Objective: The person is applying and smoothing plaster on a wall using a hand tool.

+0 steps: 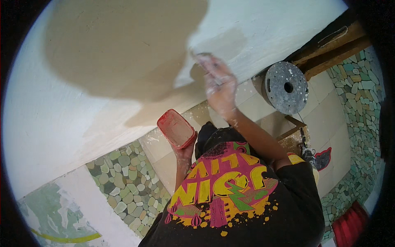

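A: Wall (pixel 263 24)?
B: White, with a big brownish shadow (pixel 123 37) upper left.
A: Floor (pixel 335 140)?
B: Beige tiles (pixel 325 94), greenish pebble mosaic (pixel 127 185) on both sides.
A: Anything else?
B: Brown wood (pixel 339 53), upper right, near the wall.

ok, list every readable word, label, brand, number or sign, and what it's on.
Shirt: large yellow lettering on a pink print; wording not copied here.
Tub: no lettering visible.
Grey disc: pale specks, no legible marks.
Elsewhere: no text I can make out.
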Demonstrator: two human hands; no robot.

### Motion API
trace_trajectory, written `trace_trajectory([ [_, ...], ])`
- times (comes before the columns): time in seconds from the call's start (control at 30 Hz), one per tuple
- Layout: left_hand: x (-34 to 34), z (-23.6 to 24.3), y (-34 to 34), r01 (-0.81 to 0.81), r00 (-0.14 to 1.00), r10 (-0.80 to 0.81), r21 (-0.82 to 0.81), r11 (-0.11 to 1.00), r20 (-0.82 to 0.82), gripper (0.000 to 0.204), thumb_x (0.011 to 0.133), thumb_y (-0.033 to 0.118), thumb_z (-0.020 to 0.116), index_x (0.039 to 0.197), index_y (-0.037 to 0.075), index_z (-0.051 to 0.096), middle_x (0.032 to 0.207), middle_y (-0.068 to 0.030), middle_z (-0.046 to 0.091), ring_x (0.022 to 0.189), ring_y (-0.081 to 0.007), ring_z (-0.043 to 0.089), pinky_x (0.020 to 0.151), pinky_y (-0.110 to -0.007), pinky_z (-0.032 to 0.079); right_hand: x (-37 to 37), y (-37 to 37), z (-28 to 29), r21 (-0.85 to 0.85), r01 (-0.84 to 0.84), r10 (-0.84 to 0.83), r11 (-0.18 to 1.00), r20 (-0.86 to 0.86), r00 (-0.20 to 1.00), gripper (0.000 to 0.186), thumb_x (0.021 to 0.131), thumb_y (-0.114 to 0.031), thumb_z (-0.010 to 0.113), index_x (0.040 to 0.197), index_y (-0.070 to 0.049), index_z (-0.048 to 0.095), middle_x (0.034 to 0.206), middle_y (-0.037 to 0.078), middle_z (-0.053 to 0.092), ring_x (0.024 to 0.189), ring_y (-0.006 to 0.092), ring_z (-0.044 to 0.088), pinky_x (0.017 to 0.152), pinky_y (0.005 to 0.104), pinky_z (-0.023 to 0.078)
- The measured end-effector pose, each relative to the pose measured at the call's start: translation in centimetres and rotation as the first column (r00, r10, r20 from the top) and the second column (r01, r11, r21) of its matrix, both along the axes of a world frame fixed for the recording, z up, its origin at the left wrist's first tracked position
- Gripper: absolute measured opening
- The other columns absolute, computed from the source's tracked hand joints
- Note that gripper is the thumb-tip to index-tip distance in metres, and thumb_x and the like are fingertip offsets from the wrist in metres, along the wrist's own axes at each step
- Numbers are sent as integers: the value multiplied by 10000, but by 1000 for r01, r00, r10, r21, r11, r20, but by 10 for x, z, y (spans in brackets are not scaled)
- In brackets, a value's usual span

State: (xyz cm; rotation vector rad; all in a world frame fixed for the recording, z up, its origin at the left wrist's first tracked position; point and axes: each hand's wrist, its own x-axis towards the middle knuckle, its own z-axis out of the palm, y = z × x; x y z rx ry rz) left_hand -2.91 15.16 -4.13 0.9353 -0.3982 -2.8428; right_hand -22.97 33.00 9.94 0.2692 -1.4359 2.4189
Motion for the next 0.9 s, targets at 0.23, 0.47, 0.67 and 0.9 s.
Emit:
trace_trajectory([
  [0.23, 6, -8, -5, 57, 998, -58, -33, 998, -32, 737, 926, 680, 501, 1415, 129, 469, 1286, -156, 623, 1146, -368, 613, 985, -594, 483, -9, 39, -9, 367, 194, -153, 910, -137, 979, 408, 893, 119, 474, 1257, 46, 643, 1298, 142, 617, 1148, 205, 601, 1000, 303, 472],
  [0.47, 16, -12, -1, 23, 999, -22, -29, 999, 27, 725, 931, 668, 504, 1409, 124, 473, 1277, -160, 627, 1127, -370, 618, 979, -595, 487, -32, 26, -12, 376, 417, -439, 828, -29, 898, 395, 913, 141, 497, 1270, 41, 633, 1246, 122, 614, 1184, 193, 575, 999, 297, 470],
  [0.67, 7, -8, 0, 39, 998, -37, -46, 998, 58, 708, 937, 655, 501, 1403, 122, 478, 1279, -160, 625, 1133, -363, 615, 995, -593, 474, 7, -2, -22, 454, 8, 63, 891, -140, 988, 467, 883, 151, 482, 1291, -11, 640, 1267, 106, 594, 1161, 161, 569, 798, 203, 495],
  [0.9, 7, -4, -5, -37, 999, 37, 48, 998, -2, 603, 971, 604, 488, 1386, 167, 499, 1301, -107, 618, 1123, -380, 625, 911, -627, 530, -17, 41, -6, 424, 286, -306, 859, -22, 952, 510, 889, 167, 461, 1343, -11, 611, 1331, 103, 535, 1171, 165, 554, 908, 248, 473],
])
